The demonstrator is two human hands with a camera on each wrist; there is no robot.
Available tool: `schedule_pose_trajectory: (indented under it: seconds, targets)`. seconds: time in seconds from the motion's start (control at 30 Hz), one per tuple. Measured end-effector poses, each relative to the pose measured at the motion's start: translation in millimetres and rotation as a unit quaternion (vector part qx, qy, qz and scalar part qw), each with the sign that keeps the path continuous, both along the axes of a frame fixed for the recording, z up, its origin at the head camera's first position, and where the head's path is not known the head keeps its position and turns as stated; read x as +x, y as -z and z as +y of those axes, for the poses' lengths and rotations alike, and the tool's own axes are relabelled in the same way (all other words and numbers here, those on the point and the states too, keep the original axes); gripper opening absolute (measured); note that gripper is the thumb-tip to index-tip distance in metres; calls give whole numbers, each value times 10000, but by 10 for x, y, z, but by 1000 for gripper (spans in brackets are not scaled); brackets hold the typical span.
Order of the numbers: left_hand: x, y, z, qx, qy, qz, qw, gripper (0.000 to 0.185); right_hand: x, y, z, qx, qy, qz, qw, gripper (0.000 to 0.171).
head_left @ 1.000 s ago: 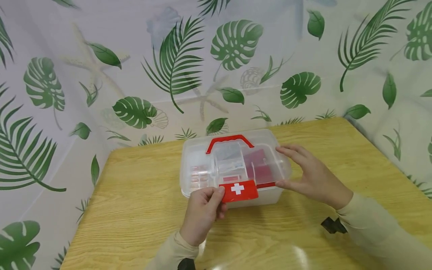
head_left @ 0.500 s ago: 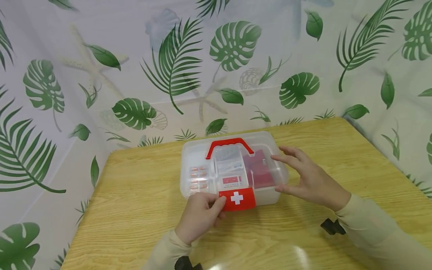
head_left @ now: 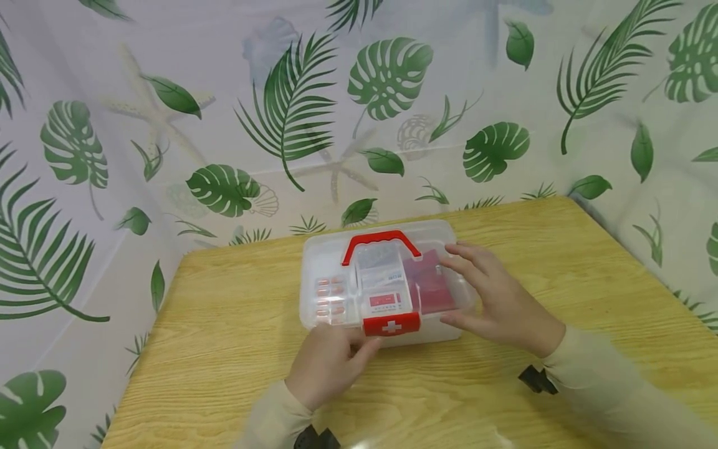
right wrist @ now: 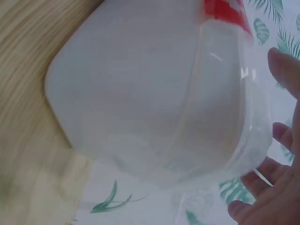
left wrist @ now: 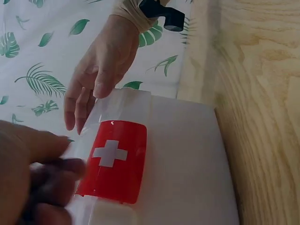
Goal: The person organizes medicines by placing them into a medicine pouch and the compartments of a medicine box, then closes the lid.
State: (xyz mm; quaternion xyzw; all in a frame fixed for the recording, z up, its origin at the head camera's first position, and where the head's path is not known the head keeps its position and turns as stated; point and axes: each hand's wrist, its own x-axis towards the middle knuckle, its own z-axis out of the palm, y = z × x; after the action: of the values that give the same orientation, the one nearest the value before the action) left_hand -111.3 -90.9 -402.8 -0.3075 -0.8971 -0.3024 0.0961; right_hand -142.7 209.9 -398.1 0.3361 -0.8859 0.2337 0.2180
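Note:
A clear plastic first-aid box point(head_left: 325, 249) stands on the table with its lid down. Its red latch point(head_left: 391, 324), marked with a white cross, lies flat against the front side. My left hand point(head_left: 328, 366) is at the latch's left edge, fingers loosely bent and holding nothing; in the left wrist view a small gap separates them from the latch point(left wrist: 117, 161). Over the right end of the lid, my right hand point(head_left: 496, 302) spreads its thumb and fingers, nothing gripped. A red carry handle point(head_left: 381, 237) sits on top of the lid.
Through the lid show a blister pack of capsules point(head_left: 330, 299), a white packet with a red label point(head_left: 384, 300) and a purple-red item point(head_left: 430, 287). The wooden table point(head_left: 235, 349) backs onto a leaf-print cloth point(head_left: 314, 206). Each wrist carries a black device.
The latch has swung down from a raised position to lie against the box front. My left hand has let go of it, and my right hand has shifted slightly left over the lid.

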Motion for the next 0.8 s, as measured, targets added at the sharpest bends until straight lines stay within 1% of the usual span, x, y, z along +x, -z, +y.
schedule_pose_trajectory:
  seconds: [0.03,0.07,0.1,0.13,0.17,0.2,0.23,0.3,0.37,0.47,0.57,0.8]
  targets:
    - [-5,-15,-11,193,22,534,9984,30,7,-15,-52,73,-37,140,9999,86]
    - [-15,-28,-23,329,-16,1101,9934,23,15,-28,-106,186,-52,275,9994,87]
    - [-33,-38,-34,364,-109,1686,9850,19,21,-36,-160,319,-43,390,9987,88]
    - [-55,-45,-43,313,-243,2167,9754,25,26,-39,-212,482,2,508,9975,90]
    - [-81,-45,-53,185,-410,2543,9661,38,33,-37,-263,651,59,592,9961,92]
    - [-109,-34,-63,-28,-605,2806,9579,53,39,-28,-312,835,144,665,9942,95]
    - [-135,-17,-69,-272,-758,2877,9543,68,43,-15,-355,1023,235,737,9917,99]
    - [-176,37,-76,-831,-993,2688,9544,92,46,29,-416,1392,462,849,9855,104]
    - [-205,103,-83,-1235,-1176,2469,9539,105,38,75,-455,1635,613,939,9801,107]
    - [-234,172,-75,-1535,-1369,2336,9503,109,14,130,-474,1753,730,1114,9755,107]
    - [-249,202,-65,-1506,-1480,2481,9454,108,-8,154,-484,1732,744,1272,9738,105]
    - [-245,234,-35,-1454,-1640,2531,9423,104,-57,169,-497,1688,785,1443,9719,102]
